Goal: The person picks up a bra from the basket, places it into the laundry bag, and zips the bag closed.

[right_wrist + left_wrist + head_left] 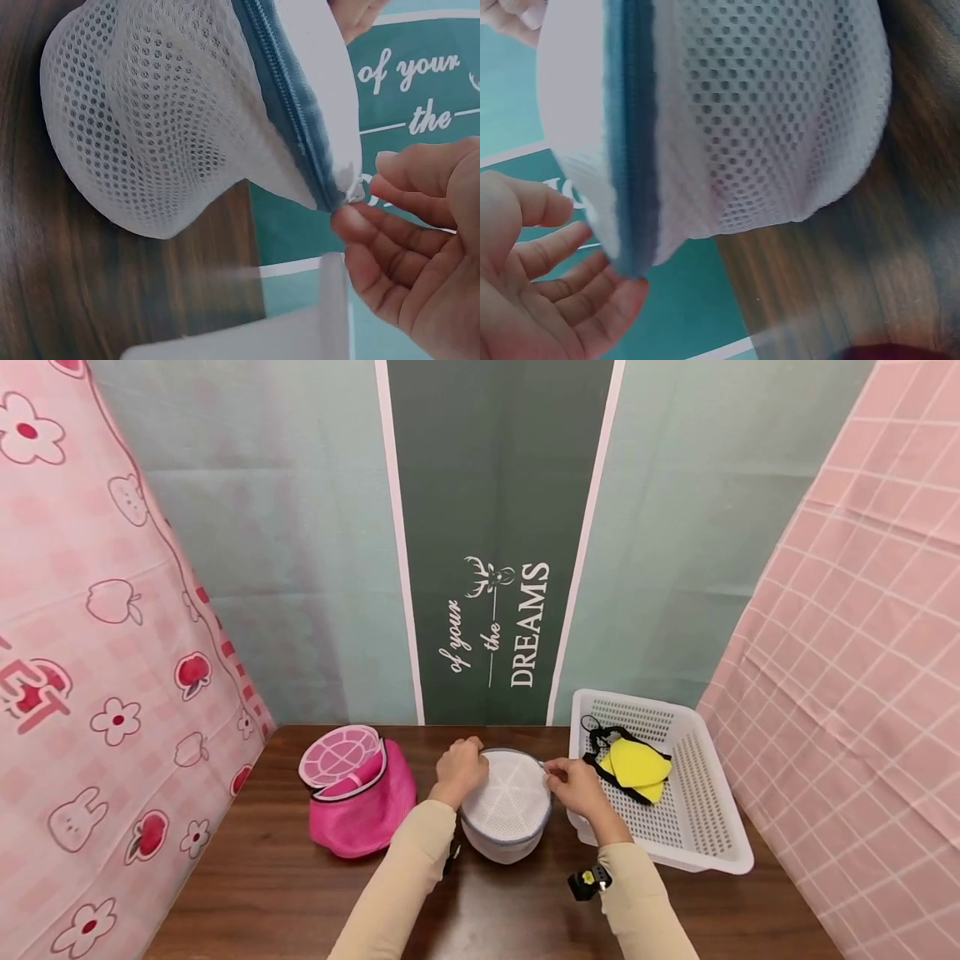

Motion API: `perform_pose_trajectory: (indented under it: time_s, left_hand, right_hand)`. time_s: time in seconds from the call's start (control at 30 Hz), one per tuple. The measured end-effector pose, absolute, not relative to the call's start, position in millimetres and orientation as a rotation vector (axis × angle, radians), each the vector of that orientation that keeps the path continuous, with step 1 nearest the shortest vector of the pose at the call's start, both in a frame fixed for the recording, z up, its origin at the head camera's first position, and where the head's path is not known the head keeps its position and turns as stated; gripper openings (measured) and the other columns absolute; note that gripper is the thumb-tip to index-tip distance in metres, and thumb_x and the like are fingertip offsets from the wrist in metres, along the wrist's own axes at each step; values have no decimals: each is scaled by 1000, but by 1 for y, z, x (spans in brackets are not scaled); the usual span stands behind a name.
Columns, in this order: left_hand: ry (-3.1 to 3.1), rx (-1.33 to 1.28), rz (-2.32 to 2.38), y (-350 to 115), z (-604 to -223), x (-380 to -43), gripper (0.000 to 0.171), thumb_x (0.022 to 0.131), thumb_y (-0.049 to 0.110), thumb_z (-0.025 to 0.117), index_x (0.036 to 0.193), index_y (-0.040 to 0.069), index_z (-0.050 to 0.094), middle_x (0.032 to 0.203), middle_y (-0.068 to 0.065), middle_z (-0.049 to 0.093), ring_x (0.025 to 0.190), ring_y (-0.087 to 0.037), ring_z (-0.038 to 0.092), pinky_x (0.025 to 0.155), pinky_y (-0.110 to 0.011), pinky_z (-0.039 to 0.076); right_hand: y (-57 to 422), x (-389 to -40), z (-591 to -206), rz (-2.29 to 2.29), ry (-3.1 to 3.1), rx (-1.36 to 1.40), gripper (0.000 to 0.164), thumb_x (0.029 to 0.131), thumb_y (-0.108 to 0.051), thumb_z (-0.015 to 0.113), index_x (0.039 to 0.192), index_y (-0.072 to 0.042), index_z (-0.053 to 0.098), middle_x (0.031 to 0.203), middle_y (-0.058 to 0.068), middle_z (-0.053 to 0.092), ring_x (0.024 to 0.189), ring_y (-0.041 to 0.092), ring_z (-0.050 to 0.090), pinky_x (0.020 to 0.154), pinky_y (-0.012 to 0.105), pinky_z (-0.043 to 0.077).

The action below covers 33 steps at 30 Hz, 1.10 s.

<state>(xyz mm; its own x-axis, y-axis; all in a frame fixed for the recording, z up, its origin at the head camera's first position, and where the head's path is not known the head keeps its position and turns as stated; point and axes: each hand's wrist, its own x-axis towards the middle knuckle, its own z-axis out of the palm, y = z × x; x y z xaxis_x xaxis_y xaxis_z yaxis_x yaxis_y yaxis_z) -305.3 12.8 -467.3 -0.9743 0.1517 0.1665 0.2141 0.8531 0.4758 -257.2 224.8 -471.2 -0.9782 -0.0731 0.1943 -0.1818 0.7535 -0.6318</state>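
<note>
A round white mesh laundry bag (508, 797) stands on the table between both hands, its lid lying over the top and a blue-grey zipper (289, 105) round the rim. My left hand (462, 770) is at the bag's left rim, its loosely extended fingers touching the zipper edge in the left wrist view. On the opposite side, my right hand (573, 783) has thumb and fingertips together at the end of the zipper, by a small whitish zipper pull (355, 192). The fingers partly hide how the pull sits between them.
To the left stands a pink mesh bag (356, 822) with its lid tipped open. At right a white perforated basket (708, 802) holds a yellow bra (637, 764) with black straps. Fabric curtains (487, 485) hang behind and at both sides of the brown wooden table (247, 893).
</note>
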Motion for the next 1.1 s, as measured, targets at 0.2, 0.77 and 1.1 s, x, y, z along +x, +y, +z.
perform_pose_trajectory:
  time_s: [0.2, 0.77, 1.1]
  left_hand:
    - [-2898, -315, -757, 7, -457, -294, 25, 85, 14, 59, 108, 8, 66, 98, -12, 59, 75, -28, 60, 58, -40, 48]
    - [-3033, -450, -500, -19, -442, -277, 33, 82, 18, 62, 112, 7, 64, 100, -14, 61, 83, -30, 61, 61, -45, 49]
    - [-3041, -393, -466, -34, -437, -269, 32, 82, 22, 63, 112, 9, 66, 103, -12, 62, 84, -32, 61, 64, -45, 49]
  right_hand:
    - [226, -248, -455, 584, -2921, 309, 32, 82, -9, 67, 111, 5, 65, 105, 22, 60, 96, 36, 58, 79, 47, 47]
    - [250, -251, -434, 462, -3159, 307, 36, 81, -14, 68, 111, 5, 63, 106, 20, 63, 100, 37, 57, 83, 50, 45]
    - [275, -261, -436, 506, -3146, 312, 35, 82, -10, 64, 111, 9, 62, 106, 22, 62, 100, 41, 56, 85, 52, 43]
